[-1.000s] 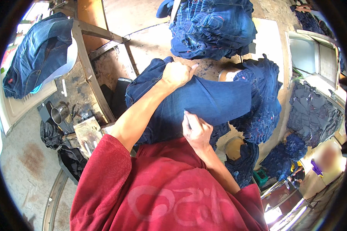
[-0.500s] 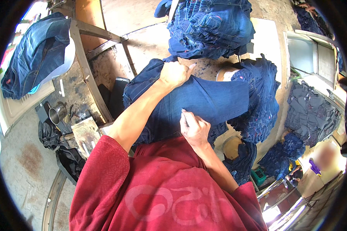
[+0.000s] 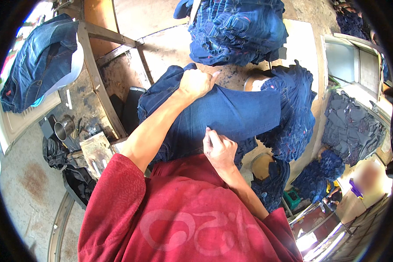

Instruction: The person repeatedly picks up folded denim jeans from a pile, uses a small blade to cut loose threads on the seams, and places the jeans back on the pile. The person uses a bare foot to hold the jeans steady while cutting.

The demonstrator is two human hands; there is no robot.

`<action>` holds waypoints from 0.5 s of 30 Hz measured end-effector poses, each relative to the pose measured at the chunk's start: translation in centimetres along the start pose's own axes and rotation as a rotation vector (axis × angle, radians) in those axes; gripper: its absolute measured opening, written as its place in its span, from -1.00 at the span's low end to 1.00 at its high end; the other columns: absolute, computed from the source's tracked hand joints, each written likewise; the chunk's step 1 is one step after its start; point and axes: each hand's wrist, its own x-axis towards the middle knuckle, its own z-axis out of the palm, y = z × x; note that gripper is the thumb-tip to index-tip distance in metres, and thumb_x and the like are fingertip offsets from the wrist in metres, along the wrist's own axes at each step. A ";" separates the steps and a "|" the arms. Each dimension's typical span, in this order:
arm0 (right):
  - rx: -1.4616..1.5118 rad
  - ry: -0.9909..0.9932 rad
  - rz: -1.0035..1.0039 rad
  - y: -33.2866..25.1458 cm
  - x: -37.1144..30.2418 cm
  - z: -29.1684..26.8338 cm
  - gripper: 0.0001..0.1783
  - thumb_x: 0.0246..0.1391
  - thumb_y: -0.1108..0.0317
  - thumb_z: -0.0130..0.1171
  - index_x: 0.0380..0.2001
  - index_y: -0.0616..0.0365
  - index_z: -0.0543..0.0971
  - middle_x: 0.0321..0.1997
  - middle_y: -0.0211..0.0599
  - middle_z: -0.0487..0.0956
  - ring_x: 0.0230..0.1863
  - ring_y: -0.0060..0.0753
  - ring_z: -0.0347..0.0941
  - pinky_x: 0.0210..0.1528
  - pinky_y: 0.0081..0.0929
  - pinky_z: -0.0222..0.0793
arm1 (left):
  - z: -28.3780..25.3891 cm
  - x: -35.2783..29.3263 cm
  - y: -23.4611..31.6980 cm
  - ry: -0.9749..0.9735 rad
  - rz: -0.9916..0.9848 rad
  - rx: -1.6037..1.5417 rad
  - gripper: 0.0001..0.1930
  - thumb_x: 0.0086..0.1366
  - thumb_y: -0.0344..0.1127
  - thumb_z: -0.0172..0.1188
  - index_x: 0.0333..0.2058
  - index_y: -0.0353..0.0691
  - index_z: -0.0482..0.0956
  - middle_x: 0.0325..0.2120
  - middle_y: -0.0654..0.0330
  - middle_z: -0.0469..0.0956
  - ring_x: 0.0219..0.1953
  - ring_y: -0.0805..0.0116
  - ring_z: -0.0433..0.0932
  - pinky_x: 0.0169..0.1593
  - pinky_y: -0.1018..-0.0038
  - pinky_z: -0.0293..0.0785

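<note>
A pair of blue jeans (image 3: 236, 109) lies stretched in front of me, one leg reaching right and the rest bunched on the left. My left hand (image 3: 197, 83) is closed in a fist on the far edge of the denim, thumb pointing right. Below it, my right hand (image 3: 220, 148) rests on the near part of the leg with fingers pinched together. Something small and dark shows at those fingertips; whether it is a fold of cloth or a small object, I cannot make out.
A tall stack of folded jeans (image 3: 238, 32) stands beyond. Another denim heap (image 3: 290, 111) sits at the right. Dark garments (image 3: 353, 126) lie farther right. At left are jeans on a white surface (image 3: 39, 61), a metal mug (image 3: 64, 129) and a wooden frame (image 3: 98, 83).
Both hands hold nearly the same places on the jeans. The view has shifted very slightly; otherwise little differs.
</note>
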 end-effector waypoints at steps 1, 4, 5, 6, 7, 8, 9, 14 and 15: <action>0.028 -0.025 0.054 0.0 0.0 0.0 -0.93 0.21 0.43 0.38 -0.25 0.07 0.70 -0.60 -0.27 0.63 -0.60 -0.25 0.64 -0.56 -0.29 0.51 | 0.0 0.0 0.0 -0.014 -0.014 0.004 -0.37 0.51 0.04 0.25 -0.73 -0.21 0.69 -0.82 -0.02 0.51 -0.74 0.03 0.61 -0.59 0.19 0.56; 0.086 0.049 0.062 0.1 0.1 0.1 -0.94 0.20 0.42 0.39 -0.26 0.06 0.70 -0.64 -0.28 0.60 -0.62 -0.23 0.62 -0.56 -0.28 0.50 | 0.3 -0.2 -0.3 0.022 0.014 0.009 -0.38 0.50 0.02 0.27 -0.74 -0.20 0.67 -0.83 -0.02 0.50 -0.75 0.04 0.60 -0.60 0.19 0.55; 0.050 0.021 0.049 0.1 0.2 0.1 -0.94 0.21 0.41 0.38 -0.25 0.06 0.70 -0.63 -0.28 0.61 -0.62 -0.23 0.63 -0.57 -0.27 0.51 | 0.5 -0.2 -0.4 0.028 0.019 0.014 -0.38 0.50 0.01 0.28 -0.76 -0.19 0.66 -0.84 -0.01 0.50 -0.75 0.04 0.60 -0.60 0.19 0.55; 0.010 -0.035 0.063 0.1 0.2 0.0 -0.93 0.21 0.40 0.37 -0.24 0.06 0.69 -0.63 -0.29 0.63 -0.62 -0.23 0.63 -0.58 -0.27 0.52 | 0.6 -0.5 -0.5 0.051 0.038 0.009 -0.38 0.49 0.00 0.29 -0.77 -0.19 0.65 -0.84 0.00 0.49 -0.76 0.05 0.59 -0.61 0.19 0.54; -0.004 -0.038 0.046 0.0 0.3 -0.2 -0.94 0.21 0.39 0.37 -0.25 0.05 0.69 -0.63 -0.29 0.63 -0.62 -0.23 0.64 -0.57 -0.27 0.52 | 0.8 -0.5 -0.5 0.089 0.066 0.003 -0.38 0.49 -0.01 0.29 -0.78 -0.18 0.63 -0.85 0.00 0.48 -0.77 0.05 0.58 -0.61 0.19 0.54; -0.025 -0.054 0.045 0.0 0.4 -0.4 -0.94 0.21 0.39 0.38 -0.26 0.04 0.69 -0.63 -0.29 0.63 -0.61 -0.23 0.64 -0.57 -0.27 0.53 | 0.9 -0.6 -0.5 0.120 0.074 0.033 -0.35 0.47 0.00 0.31 -0.81 -0.18 0.58 -0.85 0.01 0.48 -0.77 0.05 0.58 -0.62 0.19 0.53; -0.036 -0.031 0.019 0.0 0.5 -0.7 -0.94 0.21 0.39 0.38 -0.26 0.03 0.69 -0.63 -0.29 0.63 -0.61 -0.23 0.64 -0.57 -0.26 0.53 | 0.9 -0.4 -0.5 0.121 0.075 0.032 -0.34 0.47 0.01 0.31 -0.82 -0.18 0.56 -0.85 0.01 0.48 -0.78 0.05 0.57 -0.63 0.19 0.52; 0.302 -0.052 0.344 0.5 0.5 -3.0 -0.71 0.31 0.35 0.38 0.06 0.07 0.67 -0.44 -0.24 0.77 -0.50 -0.16 0.73 -0.42 -0.25 0.61 | -2.6 0.0 0.9 -0.080 -0.024 -0.068 -0.47 0.42 0.09 0.36 -0.59 -0.22 0.61 -0.71 -0.02 0.57 -0.61 -0.03 0.65 -0.46 0.12 0.58; 0.259 0.017 0.275 0.9 0.6 -3.3 -0.73 0.31 0.36 0.38 0.03 0.13 0.63 -0.35 -0.21 0.77 -0.41 -0.15 0.75 -0.33 -0.24 0.62 | -4.1 -0.1 1.5 -0.109 -0.042 -0.092 -0.50 0.41 0.10 0.37 -0.51 -0.23 0.62 -0.67 -0.01 0.59 -0.56 -0.04 0.68 -0.39 0.11 0.60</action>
